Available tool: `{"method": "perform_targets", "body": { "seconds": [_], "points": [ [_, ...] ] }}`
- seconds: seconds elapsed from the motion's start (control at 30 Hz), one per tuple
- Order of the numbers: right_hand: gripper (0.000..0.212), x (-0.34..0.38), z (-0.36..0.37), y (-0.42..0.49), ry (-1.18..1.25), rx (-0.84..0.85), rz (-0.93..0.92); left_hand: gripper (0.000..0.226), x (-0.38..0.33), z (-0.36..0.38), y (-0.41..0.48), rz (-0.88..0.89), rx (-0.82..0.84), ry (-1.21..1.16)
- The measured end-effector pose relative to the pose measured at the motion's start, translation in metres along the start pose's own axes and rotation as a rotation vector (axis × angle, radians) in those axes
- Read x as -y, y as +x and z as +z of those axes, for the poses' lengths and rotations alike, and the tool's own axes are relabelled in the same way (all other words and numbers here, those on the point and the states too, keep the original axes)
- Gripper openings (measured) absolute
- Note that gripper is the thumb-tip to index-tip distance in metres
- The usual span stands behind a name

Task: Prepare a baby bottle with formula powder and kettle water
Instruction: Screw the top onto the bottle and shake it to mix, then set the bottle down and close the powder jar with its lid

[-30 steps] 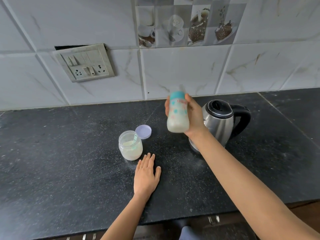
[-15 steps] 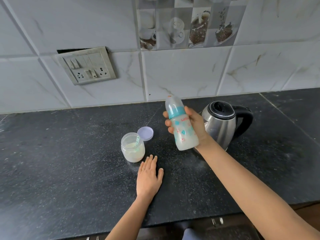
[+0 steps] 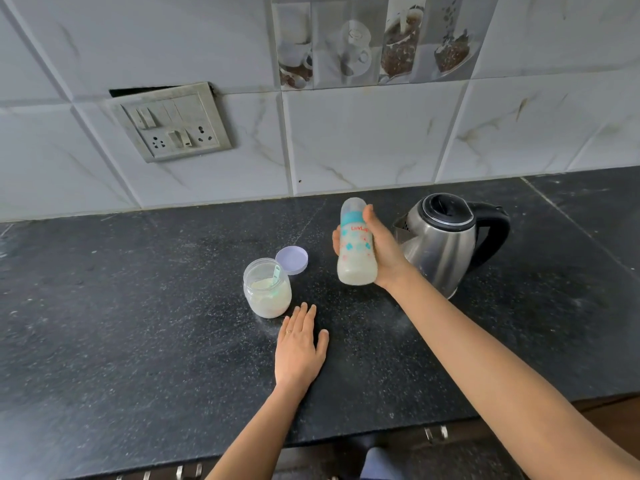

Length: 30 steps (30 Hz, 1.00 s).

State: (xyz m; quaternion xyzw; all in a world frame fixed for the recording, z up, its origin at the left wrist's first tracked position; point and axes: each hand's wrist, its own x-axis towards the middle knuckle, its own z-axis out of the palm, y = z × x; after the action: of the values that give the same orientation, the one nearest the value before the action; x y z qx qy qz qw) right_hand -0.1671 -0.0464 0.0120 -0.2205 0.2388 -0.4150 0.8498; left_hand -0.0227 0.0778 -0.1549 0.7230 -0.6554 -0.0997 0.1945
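Observation:
My right hand (image 3: pixel 382 249) grips a baby bottle (image 3: pixel 356 252) with a teal collar and clear cap, held upright just above the black counter (image 3: pixel 138 323); milky liquid fills its lower part. A steel kettle (image 3: pixel 440 244) with black lid and handle stands right behind that hand. An open glass jar of formula powder (image 3: pixel 267 292) with a teal scoop inside sits left of the bottle. Its lilac lid (image 3: pixel 292 260) lies flat behind it. My left hand (image 3: pixel 300 346) rests palm down on the counter in front of the jar, fingers together, holding nothing.
A tiled wall with a switch and socket plate (image 3: pixel 173 124) rises behind the counter. The counter's front edge (image 3: pixel 346 441) runs below my arms, with drawer handles under it. Powder dust speckles the counter around the jar.
The bottle has come down from a raised, blurred position to an upright one close above the counter. My left hand has stayed flat by the jar.

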Motion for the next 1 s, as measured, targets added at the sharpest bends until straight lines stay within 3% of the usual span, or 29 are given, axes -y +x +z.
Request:
{"method": "perform_targets", "body": {
  "seconds": [0.07,0.13,0.2,0.4,0.63,1.0],
  "points": [
    [0.087,-0.002,-0.003,0.000,-0.088,-0.033,0.010,0.057,0.000,0.000,0.000,-0.002,-0.003,-0.005],
    [0.053,-0.004,-0.007,0.001,-0.195,-0.064,-0.059,0.057,0.000,0.000,0.000,-0.002,-0.002,-0.002],
    [0.035,-0.006,-0.010,0.003,-0.390,-0.106,-0.143,0.058,0.001,0.000,0.000,0.000,-0.003,0.002],
    [0.050,-0.012,-0.030,0.009,-0.602,-0.067,-0.238,0.058,0.000,-0.001,0.000,0.002,0.000,0.002],
    [0.059,-0.020,-0.049,0.007,-0.885,-0.062,-0.211,0.058,-0.001,-0.003,0.001,-0.004,0.010,-0.001],
    [0.058,-0.027,-0.070,-0.011,-0.975,-0.059,-0.162,0.057,-0.003,-0.005,-0.001,0.001,-0.007,-0.019]
  ]
}}
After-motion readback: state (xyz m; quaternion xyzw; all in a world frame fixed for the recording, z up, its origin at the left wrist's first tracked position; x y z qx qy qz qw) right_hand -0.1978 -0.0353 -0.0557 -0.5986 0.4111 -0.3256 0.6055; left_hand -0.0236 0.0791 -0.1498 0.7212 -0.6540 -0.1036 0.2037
